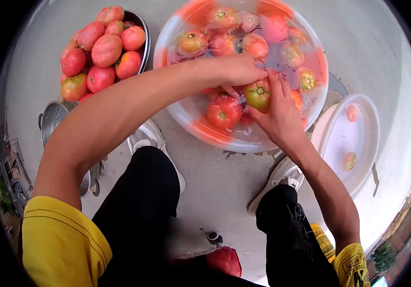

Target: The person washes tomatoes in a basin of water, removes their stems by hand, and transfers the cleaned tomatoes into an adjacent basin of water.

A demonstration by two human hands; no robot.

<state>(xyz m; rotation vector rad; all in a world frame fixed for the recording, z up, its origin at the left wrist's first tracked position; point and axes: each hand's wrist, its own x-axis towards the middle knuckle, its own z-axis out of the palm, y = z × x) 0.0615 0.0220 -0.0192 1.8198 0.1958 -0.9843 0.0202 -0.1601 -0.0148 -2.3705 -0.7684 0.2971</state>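
A green-and-red tomato sits between my hands at the water's surface in a large round basin. My right hand grips it from the right, thumb below and fingers over the top. From the upper left, my left hand bends over the same tomato; its fingers are curled and partly hidden by the wrist and water. Touching close by on the left is a red tomato. Several more tomatoes float around them, among them a greenish one and a red one.
At the upper left, a metal bowl is heaped with tomatoes. Below it stands a metal pot, partly behind my left arm. A white tub on the right holds two tomatoes. My shoes rest on the concrete floor near the basin.
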